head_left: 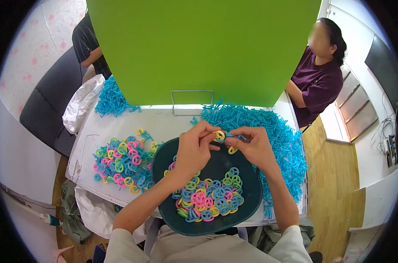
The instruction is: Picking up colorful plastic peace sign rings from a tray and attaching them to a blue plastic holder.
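Observation:
Above a dark green basin (166,215), my two hands meet with their fingertips close together. My left hand (196,147) pinches a small yellow plastic wheel (219,136). My right hand (253,147) is closed on a small blue plastic stick piece (239,136) that meets the wheel's edge; whether they are joined I cannot tell. A second yellow wheel (232,150) shows just below my right fingers, and its support is hidden. Loose blue, pink, yellow and green wheels (207,199) lie in the basin.
Left of the basin, a pile of coloured wheels with blue sticks (122,162) covers the white table (150,120). Blue stick pieces (277,140) heap up on the right, more (113,98) at far left. A green panel (203,52) stands behind; people sit at both sides.

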Demonstrator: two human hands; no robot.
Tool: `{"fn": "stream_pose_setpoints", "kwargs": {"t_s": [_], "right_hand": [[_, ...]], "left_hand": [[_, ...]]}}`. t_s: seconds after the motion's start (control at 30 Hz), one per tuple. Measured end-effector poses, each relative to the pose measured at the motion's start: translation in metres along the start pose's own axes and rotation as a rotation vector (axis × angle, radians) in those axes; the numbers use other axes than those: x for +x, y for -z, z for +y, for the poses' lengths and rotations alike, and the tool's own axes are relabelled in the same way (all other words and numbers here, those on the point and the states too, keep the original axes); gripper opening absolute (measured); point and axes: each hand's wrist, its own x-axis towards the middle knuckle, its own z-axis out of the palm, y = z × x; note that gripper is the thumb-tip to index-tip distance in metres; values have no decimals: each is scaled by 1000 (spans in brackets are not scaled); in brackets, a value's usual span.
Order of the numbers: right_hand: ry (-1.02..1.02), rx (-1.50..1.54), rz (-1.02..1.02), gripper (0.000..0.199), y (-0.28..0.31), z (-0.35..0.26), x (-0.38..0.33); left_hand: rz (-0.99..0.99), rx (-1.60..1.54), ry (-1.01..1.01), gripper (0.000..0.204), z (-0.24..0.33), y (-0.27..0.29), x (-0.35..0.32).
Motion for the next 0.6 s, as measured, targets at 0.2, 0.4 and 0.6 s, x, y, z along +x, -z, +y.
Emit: {"fn": "stream_pose_setpoints", "kwargs": {"t_s": [0.2,0.4,0.6], "right_hand": [[-48,184,-91,17,3,-3,-1],[-177,377,-128,19,2,-4,0],[-27,4,142,19,-10,0,-2]], "left_hand": [[29,76,-59,8,6,-7,-2],[31,42,-87,8,6,-8,-2],[87,43,-57,9,7,-8,-1]]}}
